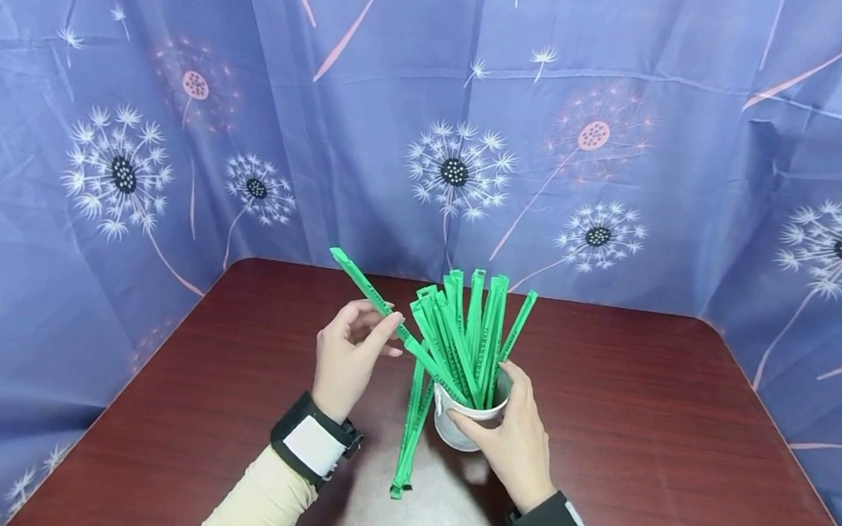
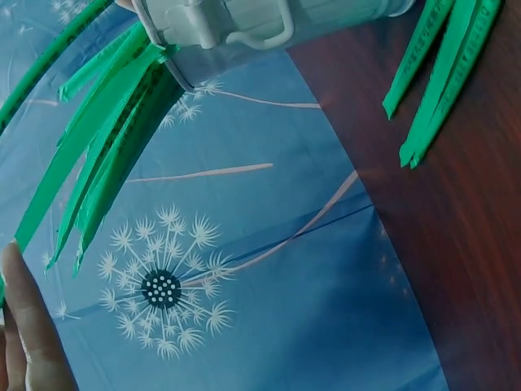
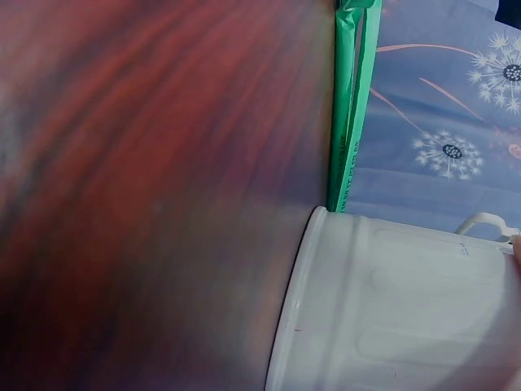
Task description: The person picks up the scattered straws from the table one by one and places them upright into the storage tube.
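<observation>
In the head view my left hand (image 1: 348, 361) pinches one long green wrapped straw (image 1: 361, 281) between thumb and fingers. It slants up to the left, its lower end at the mouth of a white bucket (image 1: 457, 435). My right hand (image 1: 524, 439) grips the bucket from the right, thumb across the front and fingers at the rim. Out of the bucket fans a bunch of green wrapped straws (image 1: 472, 326) with dark print. The left wrist view shows the bucket's side loop (image 2: 285, 24) and my left fingers (image 2: 32, 318) at the edge.
Several more green straws (image 1: 408, 454) lie on the dark red wooden table (image 1: 675, 452), just left of the bucket. A blue curtain (image 1: 369, 167) printed with dandelions closes in the table's back and sides. Black bands (image 1: 315, 440) sit on both wrists.
</observation>
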Motion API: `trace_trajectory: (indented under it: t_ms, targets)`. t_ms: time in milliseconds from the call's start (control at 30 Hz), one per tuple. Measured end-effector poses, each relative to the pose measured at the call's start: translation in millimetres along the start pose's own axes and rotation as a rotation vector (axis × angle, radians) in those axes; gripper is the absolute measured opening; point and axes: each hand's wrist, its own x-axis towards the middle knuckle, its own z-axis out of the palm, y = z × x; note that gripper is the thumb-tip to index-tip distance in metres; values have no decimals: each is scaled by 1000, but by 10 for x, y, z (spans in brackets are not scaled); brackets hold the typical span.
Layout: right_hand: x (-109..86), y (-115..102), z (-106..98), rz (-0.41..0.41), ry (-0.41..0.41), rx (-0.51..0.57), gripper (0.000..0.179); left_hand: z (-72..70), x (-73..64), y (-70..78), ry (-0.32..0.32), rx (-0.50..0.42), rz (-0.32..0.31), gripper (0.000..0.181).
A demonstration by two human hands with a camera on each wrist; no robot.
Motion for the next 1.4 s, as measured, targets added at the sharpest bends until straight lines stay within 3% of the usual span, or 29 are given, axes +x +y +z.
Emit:
trace_trajectory:
  t_ms: [333,567,867,1167,1400]
  targets:
    - [7,5,1,4,-9,3,97,42,-25,23,20,-54,56,20]
    - [13,5,-1,-1,-7,4,98,107,-66,-85,-89,143,66,14]
    - [9,10,4,-11,3,0,98,204,-176,-321,-197,506,94,12]
    - [3,10,12,-19,7,4,97,310,-271,-435,-255,669,91,13]
    - [3,10,6,-22,8,5,97,294,-279,-469,-297,625,57,17]
